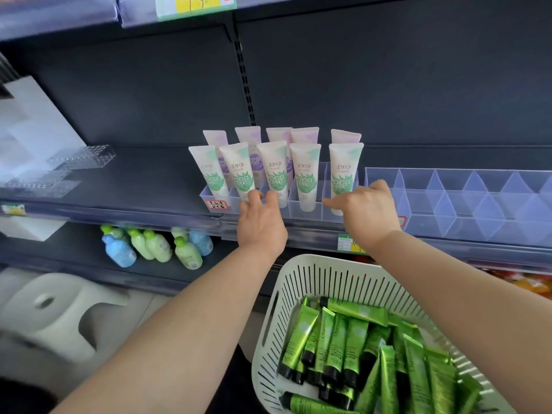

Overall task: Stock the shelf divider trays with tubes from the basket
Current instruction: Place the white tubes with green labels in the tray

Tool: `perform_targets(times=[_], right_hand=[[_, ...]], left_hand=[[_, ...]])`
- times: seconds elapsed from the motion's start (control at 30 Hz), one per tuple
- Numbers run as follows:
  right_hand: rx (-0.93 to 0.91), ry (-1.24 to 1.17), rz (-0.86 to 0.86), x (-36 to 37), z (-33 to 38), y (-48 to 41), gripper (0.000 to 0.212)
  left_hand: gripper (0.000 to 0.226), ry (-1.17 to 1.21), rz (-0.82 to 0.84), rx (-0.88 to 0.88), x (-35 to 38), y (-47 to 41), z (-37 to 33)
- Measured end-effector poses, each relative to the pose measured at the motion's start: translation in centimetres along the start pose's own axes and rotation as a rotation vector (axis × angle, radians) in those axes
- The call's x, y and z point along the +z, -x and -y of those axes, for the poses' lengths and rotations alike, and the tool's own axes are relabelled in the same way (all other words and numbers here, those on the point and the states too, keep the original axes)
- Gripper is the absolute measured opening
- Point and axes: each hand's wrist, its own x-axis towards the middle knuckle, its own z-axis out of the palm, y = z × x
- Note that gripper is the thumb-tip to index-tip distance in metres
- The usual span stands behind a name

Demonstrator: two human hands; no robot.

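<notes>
Head view: left grip and right grip, fingers apart, empty, at the tray; square it gently without toppling standing tubes.

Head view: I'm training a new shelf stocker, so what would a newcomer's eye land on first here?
The bright green tubes heaped in the white basket at lower right stand out first. Next come the pale tubes standing in the clear divider tray mid-shelf, with the left hand and right hand at its front. To its right sits a second clear tray with bare compartments.
</notes>
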Motion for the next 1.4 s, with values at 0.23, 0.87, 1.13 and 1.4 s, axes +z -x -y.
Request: perform_targets(times=[0.23,0.87,1.13,1.4], right_hand=[[-0.042,0.042,0.012,-0.1,0.9,-1.0,0.062],[0.285,0.048,0.078,-1.5,-12.6,12.1,0.057],[0.283,-0.045,0.155,-1.1,-11.5,11.9,0.08],[0.26,-0.081,0.089,-0.9,-9.4,11.7,0.078]], left_hand=[[0.048,-0.051,-0.003,-0.043,-0.1,-0.3,0.2],[0.04,0.087,0.027,0.536,1.3,4.5,-15.7],[0.03,-0.104,0.092,0.444,1.6,4.3,-14.3],[0.047,-0.014,-0.019,0.519,1.4,5.4,-13.1]])
